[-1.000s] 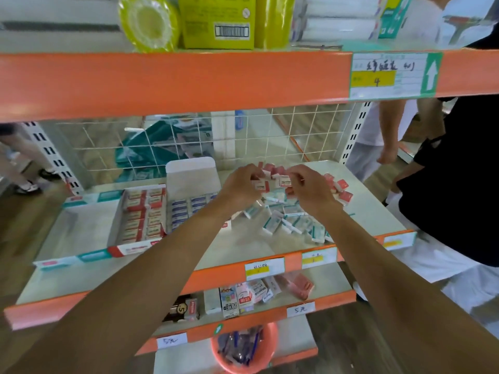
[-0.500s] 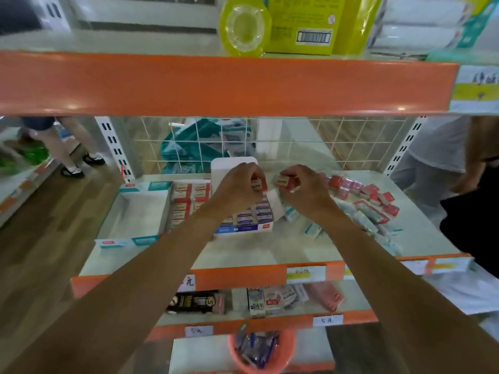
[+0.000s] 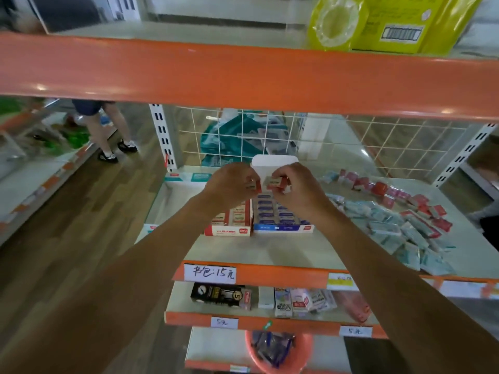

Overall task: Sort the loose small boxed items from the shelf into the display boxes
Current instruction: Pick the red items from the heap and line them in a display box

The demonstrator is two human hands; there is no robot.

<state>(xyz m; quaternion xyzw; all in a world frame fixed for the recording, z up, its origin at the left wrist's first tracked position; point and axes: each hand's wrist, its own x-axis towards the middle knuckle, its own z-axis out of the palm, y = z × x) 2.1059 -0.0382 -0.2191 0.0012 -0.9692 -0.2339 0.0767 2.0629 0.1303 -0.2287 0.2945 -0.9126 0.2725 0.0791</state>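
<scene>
view: head, wide-angle | mount: you wore it on your head, facing the shelving | aim: forward and down onto the middle shelf (image 3: 270,249) | range: close; your left hand (image 3: 232,184) and right hand (image 3: 297,190), each pinching a small box (image 3: 275,182), sat mid-frame on outstretched arms | frame: upper shelf edge (image 3: 243,74) crossed the top, lower shelf (image 3: 297,323) showed beneath

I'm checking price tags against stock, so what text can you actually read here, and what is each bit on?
"书包:15元": handwritten tag on the middle shelf edge.
"5元": left tag on the lower shelf edge.
"5元": right tag on that edge.
"5": black box on the lower shelf.
Too blurred: red display box, blue display box, yellow tag, barcode label, small boxes pinched in left hand and right hand.
</scene>
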